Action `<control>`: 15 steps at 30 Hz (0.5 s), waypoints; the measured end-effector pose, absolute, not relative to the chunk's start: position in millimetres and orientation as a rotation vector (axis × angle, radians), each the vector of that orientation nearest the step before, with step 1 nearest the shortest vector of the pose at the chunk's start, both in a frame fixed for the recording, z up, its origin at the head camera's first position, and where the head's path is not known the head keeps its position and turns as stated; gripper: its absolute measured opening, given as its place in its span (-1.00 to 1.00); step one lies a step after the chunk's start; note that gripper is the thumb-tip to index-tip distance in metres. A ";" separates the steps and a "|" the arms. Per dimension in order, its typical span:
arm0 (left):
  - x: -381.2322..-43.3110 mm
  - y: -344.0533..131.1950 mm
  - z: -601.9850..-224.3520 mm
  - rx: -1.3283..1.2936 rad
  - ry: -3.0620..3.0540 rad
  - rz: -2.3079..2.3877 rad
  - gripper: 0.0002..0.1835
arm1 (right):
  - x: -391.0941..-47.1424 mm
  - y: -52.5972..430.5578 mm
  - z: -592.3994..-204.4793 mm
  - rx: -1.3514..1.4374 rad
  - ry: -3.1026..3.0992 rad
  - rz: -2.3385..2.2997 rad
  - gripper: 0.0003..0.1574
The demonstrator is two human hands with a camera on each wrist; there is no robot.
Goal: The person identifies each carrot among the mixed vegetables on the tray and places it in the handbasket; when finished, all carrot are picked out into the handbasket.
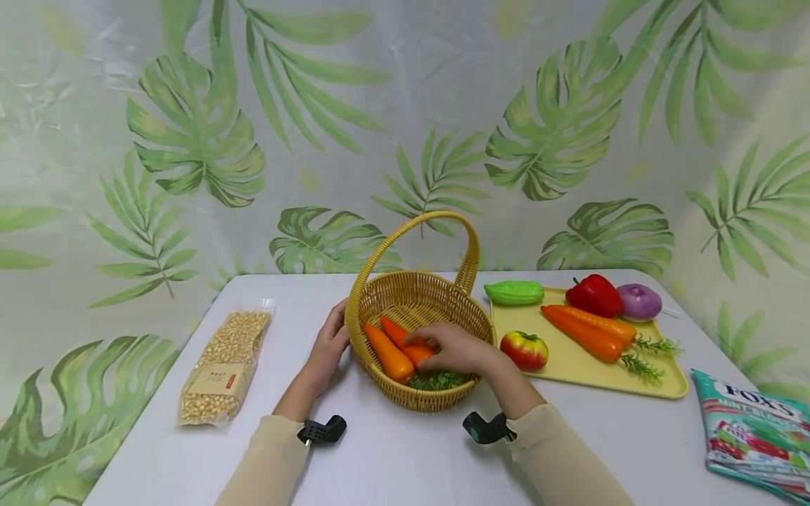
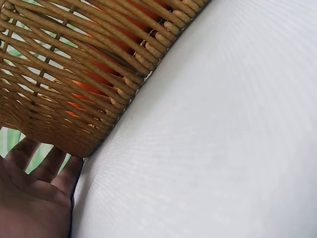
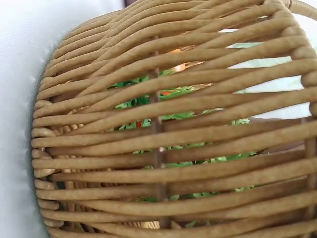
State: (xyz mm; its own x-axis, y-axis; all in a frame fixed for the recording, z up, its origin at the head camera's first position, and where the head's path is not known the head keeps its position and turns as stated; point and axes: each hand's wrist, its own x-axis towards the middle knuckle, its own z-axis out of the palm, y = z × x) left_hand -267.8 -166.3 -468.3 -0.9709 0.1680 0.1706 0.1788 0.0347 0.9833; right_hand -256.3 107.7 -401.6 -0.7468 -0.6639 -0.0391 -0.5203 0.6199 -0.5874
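Yellow kernels fill a transparent bag [image 1: 224,369], which lies lengthwise near the left edge of the white counter [image 1: 405,457]. Between it and the left hand [image 1: 330,341] runs a wide band of white surface. That hand touches the outer wall of the woven basket [image 1: 418,402], its fingers apart and reaching along the weave; the left wrist view shows the basket's lower edge meeting the cloth just beside them.

Inside the basket, on its left side, lie two orange carrots, the left carrot [image 1: 387,353] close to the rim and the right carrot [image 1: 395,330] next to it; green leaves [image 1: 439,381] fill the near part. Toward the far wall the basket's woven floor shows, with room around it. Over the right carrot bends the right hand [image 1: 455,346], fingers and thumb curved about it; whether they pinch it I cannot tell.

A narrow gap separates the basket's right rim from the yellow tray [image 1: 569,365]. At the tray's near left corner is a red-and-yellow tomato [image 1: 525,351]; at the far left corner, a green gourd [image 1: 514,292] pokes past the edge. Two more carrots [image 1: 582,334] lie slantwise toward the right, below a red pepper [image 1: 595,296] and a purple onion [image 1: 639,302]. Just beyond the tray's near right corner lies a candy bag [image 1: 756,432].
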 end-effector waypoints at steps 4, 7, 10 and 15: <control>-268.3 -167.0 -468.8 -0.373 -2.256 -2.147 -0.50 | -256.6 107.2 -401.2 -0.966 2.590 -0.827 -0.51; -268.4 -167.1 -469.3 -0.368 -2.262 -2.144 -0.50 | -256.0 107.5 -400.5 -0.952 2.570 -0.844 -0.49; -268.6 -167.2 -469.9 -0.358 -2.271 -2.136 -0.50 | -255.0 107.7 -399.4 -0.945 2.554 -0.862 -0.49; -269.2 -166.9 -470.5 -0.367 -2.271 -2.129 -0.50 | -253.2 108.3 -398.1 -0.959 2.559 -0.873 -0.54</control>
State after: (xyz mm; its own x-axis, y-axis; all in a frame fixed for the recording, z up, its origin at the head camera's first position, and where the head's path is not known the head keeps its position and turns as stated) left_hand -269.2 -166.9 -470.5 -0.9725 0.1650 0.1645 0.1748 0.0499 0.9833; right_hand -253.2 108.3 -398.1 -0.7435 -0.6675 -0.0405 -0.5034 0.5985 -0.6232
